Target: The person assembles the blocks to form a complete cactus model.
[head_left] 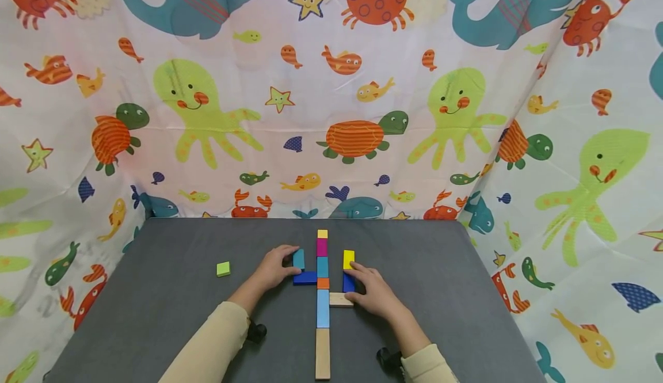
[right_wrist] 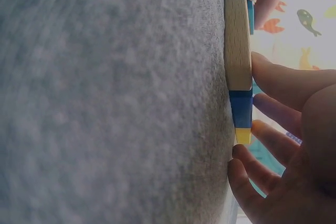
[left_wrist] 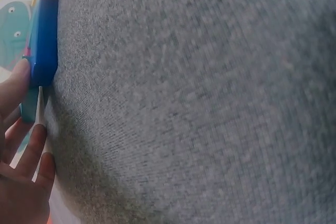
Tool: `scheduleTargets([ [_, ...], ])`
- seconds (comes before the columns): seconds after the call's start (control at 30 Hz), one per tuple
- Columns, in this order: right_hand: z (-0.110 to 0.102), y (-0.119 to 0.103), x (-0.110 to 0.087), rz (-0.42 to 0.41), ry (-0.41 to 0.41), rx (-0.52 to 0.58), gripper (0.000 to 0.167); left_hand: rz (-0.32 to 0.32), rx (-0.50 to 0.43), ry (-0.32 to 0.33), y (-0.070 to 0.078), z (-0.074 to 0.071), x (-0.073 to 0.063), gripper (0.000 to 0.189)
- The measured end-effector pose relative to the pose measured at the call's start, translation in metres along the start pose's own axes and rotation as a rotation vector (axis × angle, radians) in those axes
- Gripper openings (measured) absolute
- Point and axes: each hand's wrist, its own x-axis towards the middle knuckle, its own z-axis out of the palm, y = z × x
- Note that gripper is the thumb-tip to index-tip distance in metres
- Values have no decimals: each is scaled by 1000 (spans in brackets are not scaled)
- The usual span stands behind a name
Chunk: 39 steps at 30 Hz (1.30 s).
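In the head view, my left hand point(head_left: 273, 266) pinches a teal block point(head_left: 298, 259) by its ends, thumb at the near end and index finger at the far end. That block stands at the outer end of a dark blue block point(head_left: 305, 279), which juts left from a central column of blocks. My right hand point(head_left: 374, 289) touches a yellow block point(head_left: 349, 257) and a blue block point(head_left: 349, 283) with its fingertips, while its thumb rests by a plain wooden block point(head_left: 339, 299). The right wrist view shows those fingers along the wooden block point(right_wrist: 238, 40), blue and yellow blocks.
The central column runs from a long wooden block point(head_left: 323, 353) through a light blue block point(head_left: 323, 308), an orange block point(head_left: 323, 283), a teal one and a magenta block point(head_left: 322, 247). A green block point(head_left: 223, 269) lies apart on the grey table point(head_left: 171, 314). Behind hangs a patterned curtain point(head_left: 305, 141).
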Motion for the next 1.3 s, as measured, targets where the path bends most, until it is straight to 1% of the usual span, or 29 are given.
scheduleTargets([
  [0.1,0,0,0,0,-1,-3,60,-4,-3,-16,-1,-1,0,62],
  [0.2,0,0,0,3,-1,-1,60,8,-3,-26,-2,-2,-1,61],
  [0.3,1,0,0,3,0,3,60,15,-1,-31,-2,-3,-1,59],
  [0.4,1,-1,0,2,0,2,60,6,-3,-30,-2,-3,-2,58],
  [0.57,1,-1,0,2,2,6,60,-2,-6,-23,-1,-4,-3,57],
  [0.87,0,1,0,5,-6,8,60,36,13,-9,2,-1,-5,55],
  [1.0,0,1,-1,13,2,7,59,52,-10,-5,5,-3,-7,55],
  [1.1,0,2,-1,19,5,3,59,58,-45,11,6,-5,-10,55],
  [1.2,1,2,0,20,0,-2,59,56,-61,30,4,-8,-14,54],
  [1.3,3,2,1,20,-4,-5,60,52,-75,47,-3,-12,-18,54],
])
